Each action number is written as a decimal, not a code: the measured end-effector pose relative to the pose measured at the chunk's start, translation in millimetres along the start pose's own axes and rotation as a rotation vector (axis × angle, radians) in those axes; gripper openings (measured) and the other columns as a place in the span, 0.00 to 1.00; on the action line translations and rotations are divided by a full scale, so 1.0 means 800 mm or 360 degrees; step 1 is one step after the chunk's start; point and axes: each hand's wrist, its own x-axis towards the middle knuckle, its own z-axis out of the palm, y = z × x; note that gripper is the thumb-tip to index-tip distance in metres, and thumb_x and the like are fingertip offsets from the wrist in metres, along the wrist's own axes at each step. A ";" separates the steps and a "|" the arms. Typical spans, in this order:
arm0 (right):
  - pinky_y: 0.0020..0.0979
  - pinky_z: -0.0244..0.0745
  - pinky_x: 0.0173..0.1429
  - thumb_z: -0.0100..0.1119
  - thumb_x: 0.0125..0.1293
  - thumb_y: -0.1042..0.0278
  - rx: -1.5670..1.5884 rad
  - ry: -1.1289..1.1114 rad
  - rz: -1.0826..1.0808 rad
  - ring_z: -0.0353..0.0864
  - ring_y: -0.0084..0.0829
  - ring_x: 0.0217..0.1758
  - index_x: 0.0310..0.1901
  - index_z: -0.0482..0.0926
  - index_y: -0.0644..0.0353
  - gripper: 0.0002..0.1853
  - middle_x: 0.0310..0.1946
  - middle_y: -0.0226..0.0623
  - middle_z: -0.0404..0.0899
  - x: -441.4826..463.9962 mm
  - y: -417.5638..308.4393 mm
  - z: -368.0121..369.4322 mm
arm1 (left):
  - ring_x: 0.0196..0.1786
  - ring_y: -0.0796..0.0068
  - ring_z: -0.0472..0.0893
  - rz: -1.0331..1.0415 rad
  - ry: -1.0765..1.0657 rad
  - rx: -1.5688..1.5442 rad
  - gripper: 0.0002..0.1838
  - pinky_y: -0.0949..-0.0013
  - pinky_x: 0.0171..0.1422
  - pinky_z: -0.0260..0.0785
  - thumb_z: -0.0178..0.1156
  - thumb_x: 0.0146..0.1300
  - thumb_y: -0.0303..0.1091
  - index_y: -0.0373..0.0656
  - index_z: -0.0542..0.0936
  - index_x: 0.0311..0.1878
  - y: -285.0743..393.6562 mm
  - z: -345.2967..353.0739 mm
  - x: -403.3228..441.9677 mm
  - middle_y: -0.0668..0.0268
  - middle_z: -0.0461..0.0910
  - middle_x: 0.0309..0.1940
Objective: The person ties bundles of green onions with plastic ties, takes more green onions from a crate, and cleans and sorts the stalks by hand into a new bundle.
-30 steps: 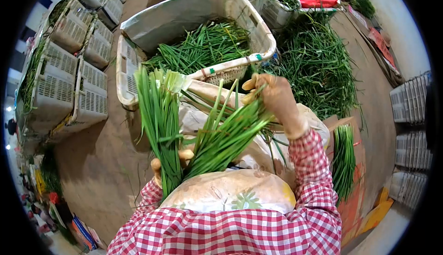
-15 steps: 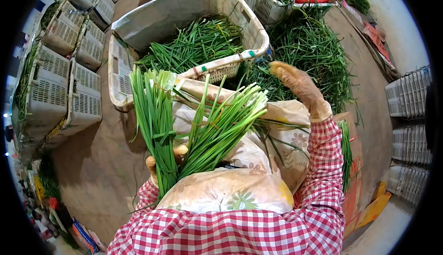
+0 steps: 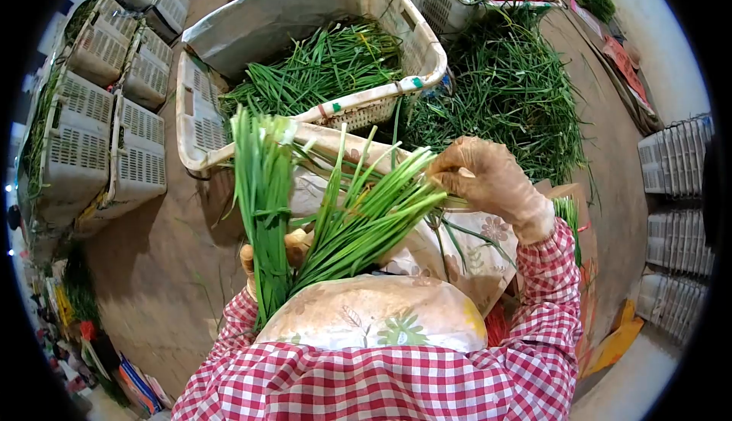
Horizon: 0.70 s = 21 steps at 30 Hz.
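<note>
My left hand (image 3: 296,247), in a stained glove, is wrapped round an upright bunch of garlic chives (image 3: 263,215), largely hidden behind the leaves. A second bunch of garlic chives (image 3: 366,223) fans out to the right across my lap, its pale cut ends pointing up and right. At those ends, my gloved right hand (image 3: 492,181) has its fingers curled in a pinch on the stems. Beneath both bunches lies a flower-printed apron (image 3: 374,314), with a few loose leaves hanging over it on the right.
A white plastic crate (image 3: 324,108) with loose green leaves in it stands just ahead. Right of it is a big heap of leaves (image 3: 511,93) on the floor. Stacked crates (image 3: 80,143) line the left side, and more crates (image 3: 675,158) stand at the right.
My right hand has come down and left from above the heap to the cut ends of the right bunch, its fingers curling. My left hand still holds the left bunch, which shifted slightly right.
</note>
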 end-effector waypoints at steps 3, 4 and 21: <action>0.24 0.74 0.42 0.61 0.62 0.62 0.0452 0.0009 0.0869 0.79 0.23 0.37 0.42 0.80 0.66 0.14 0.35 0.36 0.82 -0.009 0.005 -0.002 | 0.56 0.66 0.69 0.0125 0.0140 0.0324 0.39 0.55 0.73 0.46 0.55 0.56 0.64 0.40 0.72 0.60 0.000 0.022 0.010 0.60 0.71 0.53; 0.24 0.74 0.42 0.61 0.62 0.62 0.0453 -0.0005 0.0872 0.79 0.23 0.37 0.42 0.80 0.66 0.14 0.35 0.36 0.82 -0.008 0.007 -0.002 | 0.54 0.68 0.70 0.0136 0.0145 0.0434 0.38 0.52 0.74 0.42 0.53 0.57 0.64 0.42 0.71 0.61 0.000 0.023 0.008 0.63 0.73 0.50; 0.22 0.75 0.44 0.66 0.59 0.59 0.1421 -0.0131 0.1013 0.79 0.20 0.38 0.46 0.79 0.67 0.20 0.37 0.34 0.82 0.010 0.059 0.038 | 0.52 0.75 0.73 -0.0260 0.0758 0.0428 0.66 0.72 0.67 0.59 0.69 0.36 0.69 0.26 0.54 0.67 -0.004 0.080 0.014 0.60 0.76 0.48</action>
